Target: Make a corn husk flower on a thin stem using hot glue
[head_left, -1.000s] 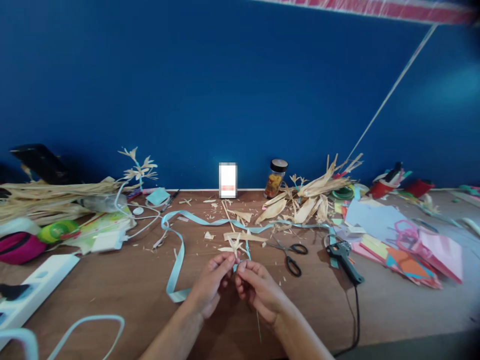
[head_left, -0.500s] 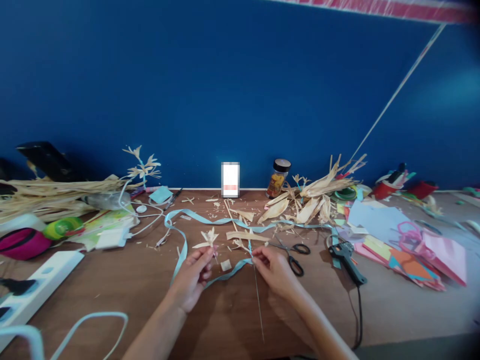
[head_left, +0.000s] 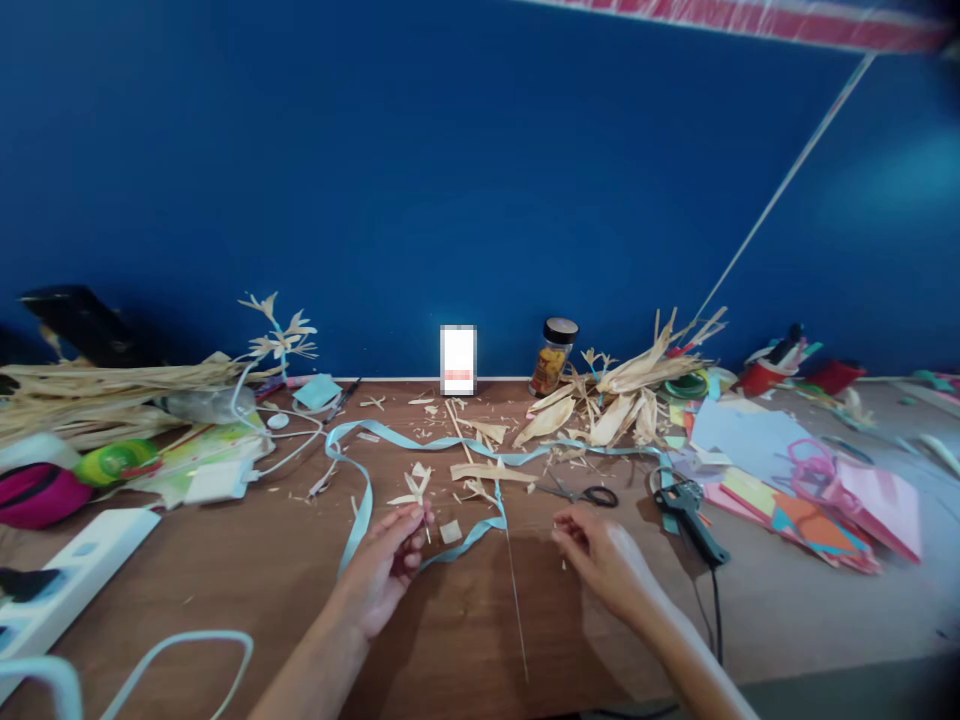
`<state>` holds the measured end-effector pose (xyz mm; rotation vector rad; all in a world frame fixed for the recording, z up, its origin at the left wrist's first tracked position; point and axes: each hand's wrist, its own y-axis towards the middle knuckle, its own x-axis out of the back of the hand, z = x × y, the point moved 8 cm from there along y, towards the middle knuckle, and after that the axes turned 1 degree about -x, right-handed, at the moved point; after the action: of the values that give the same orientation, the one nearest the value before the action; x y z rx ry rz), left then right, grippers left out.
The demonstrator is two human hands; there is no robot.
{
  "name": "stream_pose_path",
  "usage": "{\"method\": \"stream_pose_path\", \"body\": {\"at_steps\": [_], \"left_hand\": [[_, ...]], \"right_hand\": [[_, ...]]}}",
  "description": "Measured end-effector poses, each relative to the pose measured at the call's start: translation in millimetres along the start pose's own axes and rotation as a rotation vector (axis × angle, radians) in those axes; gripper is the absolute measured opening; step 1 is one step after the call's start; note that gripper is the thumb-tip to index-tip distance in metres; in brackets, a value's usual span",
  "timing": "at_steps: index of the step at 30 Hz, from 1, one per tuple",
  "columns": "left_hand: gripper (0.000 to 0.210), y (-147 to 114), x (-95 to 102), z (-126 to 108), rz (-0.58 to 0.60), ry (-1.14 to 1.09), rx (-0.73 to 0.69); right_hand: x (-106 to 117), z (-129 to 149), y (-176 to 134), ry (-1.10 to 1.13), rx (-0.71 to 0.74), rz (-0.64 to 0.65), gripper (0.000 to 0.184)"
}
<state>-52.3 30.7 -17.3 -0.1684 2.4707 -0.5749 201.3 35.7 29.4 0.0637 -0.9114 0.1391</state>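
My left hand [head_left: 390, 560] pinches the thin stem of a small pale dried-husk flower [head_left: 411, 488], petals upward. My right hand [head_left: 600, 560] hovers over the table with thumb and fingertips together; whether anything small is between them I cannot make out. Between my hands lies a wire stem [head_left: 516, 600], its top wrapped in light blue ribbon [head_left: 487, 528] and bearing pale husk pieces. The ribbon trails in a long loop across the table. Black-handled scissors [head_left: 600, 496] rest just beyond my right hand, and a small pale square [head_left: 451, 531] lies near my left fingertips.
A glue gun [head_left: 694, 525] lies to the right, beside coloured papers [head_left: 750, 440]. Dried husks [head_left: 622, 415] and a lidded jar [head_left: 553, 355] stand at the back. On the left are a power strip [head_left: 75, 570], cables, a husk bundle [head_left: 112, 390] and a finished-looking flower spray [head_left: 281, 330].
My right hand has let go of the ribbon-wrapped stem and moved right, covering part of the scissors. My left hand still holds the flower, turned slightly and a little lower.
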Motion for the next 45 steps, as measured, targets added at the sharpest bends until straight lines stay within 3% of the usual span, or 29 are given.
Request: {"method": "stream_pose_path", "body": {"at_steps": [8, 15, 19, 24, 27, 39, 42, 45], "left_hand": [[0.017, 3, -12.1, 9, 0.02, -0.003, 0.032], [0.015, 4, 7.7, -1, -0.071, -0.022, -0.002], [0.01, 4, 11.0, -2, -0.087, -0.022, -0.01], [0.009, 3, 4.3, -1, -0.085, -0.005, -0.003], [0.012, 5, -0.8, 2, -0.054, 0.018, 0.0], [0.011, 3, 2.4, 1, -0.055, 0.028, -0.005], [0.01, 3, 7.3, 1, -0.061, 0.04, 0.008], [0.011, 6, 11.1, 2, -0.06, 0.029, -0.001]], "right_hand": [[-10, 26, -6, 0.09, 0.052, 0.016, 0.018], [3, -5, -12, 0.046, 0.008, -0.028, 0.023], [21, -32, -17, -0.055, -0.038, -0.097, 0.024], [63, -61, -25, -0.311, -0.129, -0.276, 0.023], [75, -68, -29, -0.404, -0.168, -0.297, 0.021], [43, -35, -9, -0.366, -0.048, -0.153, 0.014], [62, -43, -17, -0.432, -0.076, -0.25, 0.017], [95, -75, -35, -0.596, -0.25, -0.455, 0.022]]}}
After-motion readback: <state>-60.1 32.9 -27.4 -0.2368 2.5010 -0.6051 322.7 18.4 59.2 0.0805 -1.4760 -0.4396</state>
